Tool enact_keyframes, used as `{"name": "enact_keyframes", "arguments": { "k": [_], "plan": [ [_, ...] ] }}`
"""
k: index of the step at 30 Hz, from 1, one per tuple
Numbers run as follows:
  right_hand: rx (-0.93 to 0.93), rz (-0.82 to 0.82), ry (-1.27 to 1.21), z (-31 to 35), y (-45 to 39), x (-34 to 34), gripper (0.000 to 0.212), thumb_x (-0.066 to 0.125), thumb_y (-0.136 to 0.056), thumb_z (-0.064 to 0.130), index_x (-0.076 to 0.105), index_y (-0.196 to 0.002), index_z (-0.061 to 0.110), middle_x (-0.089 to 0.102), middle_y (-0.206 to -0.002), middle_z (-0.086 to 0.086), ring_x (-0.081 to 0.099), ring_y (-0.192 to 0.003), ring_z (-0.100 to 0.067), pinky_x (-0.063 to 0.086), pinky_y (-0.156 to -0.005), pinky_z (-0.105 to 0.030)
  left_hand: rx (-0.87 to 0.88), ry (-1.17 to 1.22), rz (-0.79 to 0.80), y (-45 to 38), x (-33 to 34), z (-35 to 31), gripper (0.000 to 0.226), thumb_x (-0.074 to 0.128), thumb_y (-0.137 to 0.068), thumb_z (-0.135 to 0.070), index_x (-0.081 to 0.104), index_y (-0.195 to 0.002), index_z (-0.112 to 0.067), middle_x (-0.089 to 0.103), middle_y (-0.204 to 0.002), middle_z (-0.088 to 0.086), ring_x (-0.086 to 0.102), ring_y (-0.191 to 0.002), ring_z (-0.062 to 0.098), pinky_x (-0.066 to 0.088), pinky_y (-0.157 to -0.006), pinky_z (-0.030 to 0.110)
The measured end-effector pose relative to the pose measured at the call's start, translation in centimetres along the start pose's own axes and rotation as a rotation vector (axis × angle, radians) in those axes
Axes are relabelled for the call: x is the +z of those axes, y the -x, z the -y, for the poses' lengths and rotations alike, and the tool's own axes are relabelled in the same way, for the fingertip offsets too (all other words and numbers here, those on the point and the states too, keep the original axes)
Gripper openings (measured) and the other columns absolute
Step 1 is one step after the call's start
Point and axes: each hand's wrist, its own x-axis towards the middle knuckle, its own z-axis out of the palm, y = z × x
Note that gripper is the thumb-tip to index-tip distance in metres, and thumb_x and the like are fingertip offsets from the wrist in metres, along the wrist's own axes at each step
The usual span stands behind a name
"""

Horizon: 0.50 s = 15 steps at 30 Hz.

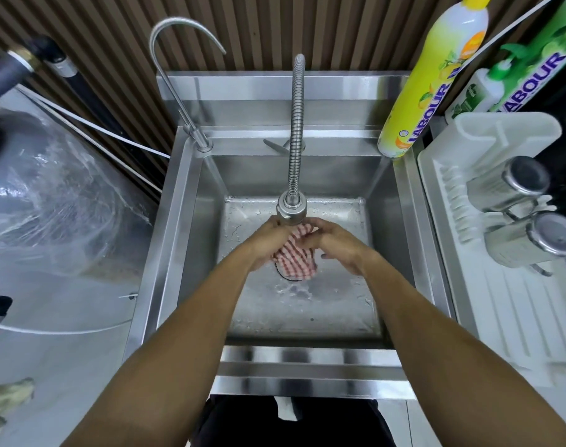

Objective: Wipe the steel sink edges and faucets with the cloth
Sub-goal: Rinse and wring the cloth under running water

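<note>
The square stainless-steel sink (178,227) occupies the centre, its basin floor wet. A flexible ribbed steel faucet hose (296,130) rises from the rear edge and runs forward, ending in a round spray head (291,208) over the middle of the basin, directly above the hands. A slim curved steel gooseneck tap (175,75) stands at the rear left corner. A white plastic drying rack (501,285) beside the right edge carries two steel cups (514,185). A yellow dish-soap bottle (436,82) stands at the rear right corner. The red-and-white checked cloth (296,258) is bunched in the basin, its long axis running front to rear. The left hand (264,241) and right hand (335,245) both clamp it.
</note>
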Motion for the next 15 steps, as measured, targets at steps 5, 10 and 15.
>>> {"name": "enact_keyframes", "arguments": {
  "k": [5,10,15],
  "plan": [
    [-0.095,-0.187,-0.104,-0.4,-0.5,-0.3,0.029,0.074,-0.094,0.029,0.067,-0.118,0.014,0.077,-0.109,0.000,0.072,-0.099,-0.017,0.057,-0.076,-0.028,-0.004,0.129,0.014,0.3,-1.5,-0.2,0.056,0.075,-0.092,-0.035,0.044,-0.138,-0.027,0.070,-0.126,0.007,0.069,-0.115,0.027,0.057,-0.097,0.051],
    [0.003,-0.144,-0.383,-0.6,-1.1,0.3,0.027,0.061,-0.102,0.024,0.071,-0.117,0.004,0.074,-0.095,-0.009,0.072,-0.078,-0.022,0.060,-0.069,-0.032,-0.062,0.136,0.119,1.0,-1.5,1.6,0.048,0.073,-0.093,-0.037,0.054,-0.136,-0.032,0.072,-0.125,0.006,0.068,-0.118,0.026,0.052,-0.102,0.046],
    [0.021,-0.071,-0.576,-0.7,-1.5,1.0,0.024,0.055,-0.104,0.016,0.063,-0.114,-0.004,0.070,-0.096,-0.015,0.072,-0.087,-0.027,0.061,-0.076,-0.036,0.029,0.175,0.036,0.7,-1.3,1.7,0.035,0.066,-0.100,-0.025,0.061,-0.132,-0.012,0.076,-0.114,0.007,0.070,-0.105,0.023,0.056,-0.095,0.043]
  ]
}}
